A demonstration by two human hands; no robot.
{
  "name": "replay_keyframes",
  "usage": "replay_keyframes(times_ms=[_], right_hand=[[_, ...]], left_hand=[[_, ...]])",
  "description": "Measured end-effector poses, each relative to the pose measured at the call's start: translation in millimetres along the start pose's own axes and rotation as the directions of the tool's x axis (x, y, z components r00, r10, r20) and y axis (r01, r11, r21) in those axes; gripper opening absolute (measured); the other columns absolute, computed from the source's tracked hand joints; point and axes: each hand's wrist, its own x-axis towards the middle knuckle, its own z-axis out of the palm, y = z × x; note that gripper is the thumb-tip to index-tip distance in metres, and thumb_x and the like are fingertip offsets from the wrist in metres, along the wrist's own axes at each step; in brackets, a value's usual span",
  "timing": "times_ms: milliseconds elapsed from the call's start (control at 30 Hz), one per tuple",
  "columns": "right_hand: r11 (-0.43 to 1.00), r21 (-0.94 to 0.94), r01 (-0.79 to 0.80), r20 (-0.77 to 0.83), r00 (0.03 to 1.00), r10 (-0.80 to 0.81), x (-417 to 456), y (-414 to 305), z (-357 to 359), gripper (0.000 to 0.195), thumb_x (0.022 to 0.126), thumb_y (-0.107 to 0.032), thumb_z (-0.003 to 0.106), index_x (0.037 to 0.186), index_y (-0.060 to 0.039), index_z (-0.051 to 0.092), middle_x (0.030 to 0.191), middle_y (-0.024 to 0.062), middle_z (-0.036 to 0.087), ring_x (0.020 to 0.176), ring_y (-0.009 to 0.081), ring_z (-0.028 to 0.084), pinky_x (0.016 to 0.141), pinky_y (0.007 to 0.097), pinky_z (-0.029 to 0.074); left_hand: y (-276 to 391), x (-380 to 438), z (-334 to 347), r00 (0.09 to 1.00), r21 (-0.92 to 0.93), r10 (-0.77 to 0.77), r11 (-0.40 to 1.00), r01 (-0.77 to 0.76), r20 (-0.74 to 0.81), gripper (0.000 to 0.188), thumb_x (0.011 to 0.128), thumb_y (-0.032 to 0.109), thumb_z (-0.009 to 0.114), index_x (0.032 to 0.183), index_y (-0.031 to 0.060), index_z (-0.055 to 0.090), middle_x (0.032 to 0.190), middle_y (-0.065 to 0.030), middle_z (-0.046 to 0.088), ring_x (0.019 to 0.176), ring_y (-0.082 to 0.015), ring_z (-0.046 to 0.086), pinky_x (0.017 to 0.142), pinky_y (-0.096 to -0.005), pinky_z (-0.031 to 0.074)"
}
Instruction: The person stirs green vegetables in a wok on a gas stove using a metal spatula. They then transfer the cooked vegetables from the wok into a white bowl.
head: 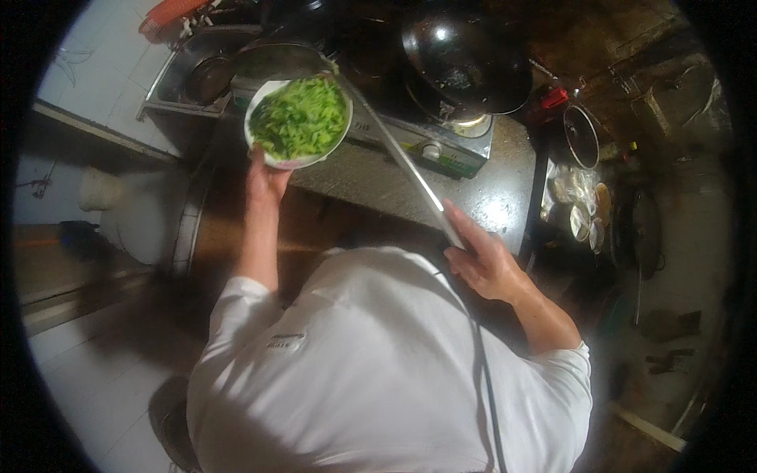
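Note:
My left hand (267, 180) grips the lower rim of a white bowl (288, 164), thumb at its edge and fingers underneath. Chopped green leafy vegetables (301, 115) fill the bowl, which tilts so its contents face me. My right hand (488, 260) is closed around the near end of a long metal utensil handle (408, 164). This handle slants up and left, its far end just beyond the bowl's upper right rim. I cannot clearly make out the utensil's head against the dark background.
Beyond the counter edge stands a gas stove (437, 148) with a black wok (467, 65) at its right. A metal sink (159, 94) lies at the left, an orange basket (171, 16) behind it. Right of the counter are a pot (581, 136) and plastic-wrapped items (573, 192).

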Motion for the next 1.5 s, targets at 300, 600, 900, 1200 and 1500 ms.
replay_keyframes(times_ms=[300,600,900,1200,1500], right_hand=[[0.713,0.616,-0.333,0.198,0.943,0.269,105.7,-32.5,33.6,0.073,0.091,-0.003,0.05,0.157,-0.0156,0.021,0.063,0.0026,0.052,0.045,0.0111,0.045,0.04,0.0263,0.036],[0.729,0.614,-0.302,0.114,0.948,0.297,344.1,-68.1,153.3,0.066,0.092,-0.003,0.05,0.153,-0.0051,0.026,0.064,0.0059,0.053,0.045,0.0143,0.048,0.039,0.0284,0.038],[0.96,-0.002,-0.279,-0.011,0.96,0.279,680.1,54.8,314.4,0.065,0.093,-0.009,0.054,0.153,-0.0083,0.029,0.082,0.0114,0.062,0.058,0.0191,0.055,0.058,0.0406,0.05],[0.42,0.71,-0.565,0.419,0.819,0.392,718.5,68.1,356.1,0.015,0.099,-0.018,0.049,0.091,-0.006,0.053,0.075,0.0015,0.058,0.057,0.0123,0.054,0.054,0.0331,0.046],[-0.057,0.82,-0.57,0.573,0.813,0.107,684.1,23.8,297.4,0.019,0.096,-0.02,0.055,0.085,-0.0044,0.053,0.068,0.0056,0.053,0.052,0.0201,0.052,0.046,0.0334,0.047]], left_hand=[[40.0,-46.3,-57.6,0.972,-0.022,0.019,0.999,-0.025,-0.236,0.059,0.099,0.039,0.055,0.145,0.007,0.039,0.146,-0.0112,0.046,0.132,-0.0305,0.045,0.11,-0.0501,0.038],[156.5,-54.7,-192.9,0.999,-0.071,0.036,0.997,-0.037,-0.024,0.056,0.1,0.038,0.051,0.144,0.0052,0.038,0.141,-0.0145,0.049,0.128,-0.0319,0.049,0.107,-0.0519,0.041],[237.5,-72.0,-314.2,0.934,0.09,0.235,0.972,-0.218,-0.269,0.072,0.089,0.041,0.068,0.142,0.0008,0.04,0.136,-0.0147,0.052,0.125,-0.0329,0.052,0.1,-0.0503,0.047],[312.9,-106.9,-300.7,0.888,0.004,0.21,0.974,-0.229,-0.41,0.078,0.085,0.041,0.074,0.145,0.0061,0.039,0.139,-0.0153,0.049,0.128,-0.037,0.048,0.1,-0.0586,0.047],[309.6,-71.8,-328.3,0.935,-0.194,0.128,0.96,-0.2,-0.329,0.07,0.092,0.044,0.065,0.144,0.0049,0.039,0.143,-0.0148,0.047,0.129,-0.0346,0.048,0.106,-0.0537,0.044]])
